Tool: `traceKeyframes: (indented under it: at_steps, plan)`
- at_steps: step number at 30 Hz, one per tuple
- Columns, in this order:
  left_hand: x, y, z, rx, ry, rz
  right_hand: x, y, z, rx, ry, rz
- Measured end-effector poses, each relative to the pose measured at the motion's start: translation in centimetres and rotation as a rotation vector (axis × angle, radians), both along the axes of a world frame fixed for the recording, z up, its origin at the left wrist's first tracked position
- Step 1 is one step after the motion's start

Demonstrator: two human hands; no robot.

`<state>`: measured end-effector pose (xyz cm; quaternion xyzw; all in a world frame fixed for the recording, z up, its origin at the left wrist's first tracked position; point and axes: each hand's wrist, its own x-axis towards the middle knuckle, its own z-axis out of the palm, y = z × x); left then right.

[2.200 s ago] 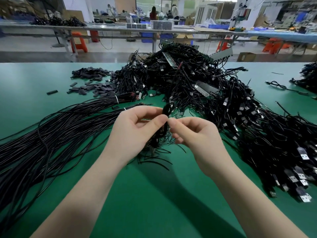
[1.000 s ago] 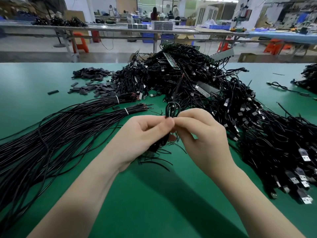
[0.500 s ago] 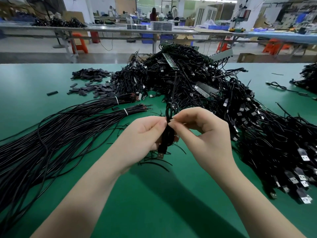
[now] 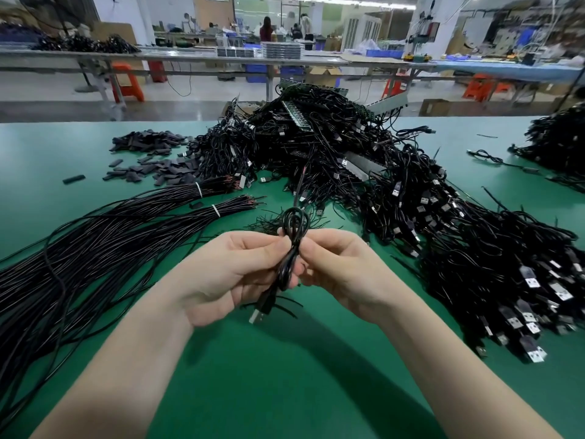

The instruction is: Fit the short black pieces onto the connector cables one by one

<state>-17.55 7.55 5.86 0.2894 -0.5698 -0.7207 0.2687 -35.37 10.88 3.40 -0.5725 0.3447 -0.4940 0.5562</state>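
Since half a second ago: hands drawn closer, coiled USB cable (image 4: pixel 292 248) hanging lower between them, plug (image 4: pixel 258 315) below the palms. Left hand (image 4: pixel 228 274) and right hand (image 4: pixel 342 267) both pinch the coil just under its loop. Short black pieces (image 4: pixel 152 160) lie heaped far left, well apart. Step looks like unbundling one cable; next move calls for freeing its end, then fetching a piece

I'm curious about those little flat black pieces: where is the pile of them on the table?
In the head view, the pile of short black pieces lies far left on the green table, beside the big cable heap.
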Motion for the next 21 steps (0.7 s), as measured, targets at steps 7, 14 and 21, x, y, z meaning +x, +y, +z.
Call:
traceKeyframes:
  at_steps: [7, 14, 21]
  plan:
    - [-2.5, 1.6, -0.5, 0.035, 0.042, 0.245, -0.7, 1.4, 0.8, -0.012, -0.225, -0.15]
    - [-2.6, 2.8, -0.9, -0.302, -0.129, 0.464, -12.9, 3.8, 5.4, -0.463, 0.908, -1.174]
    - [0.3, -1.0, -2.2, -0.547, -0.352, 0.674, -18.8, 3.4, 1.2, 0.315, 1.875, -1.102]
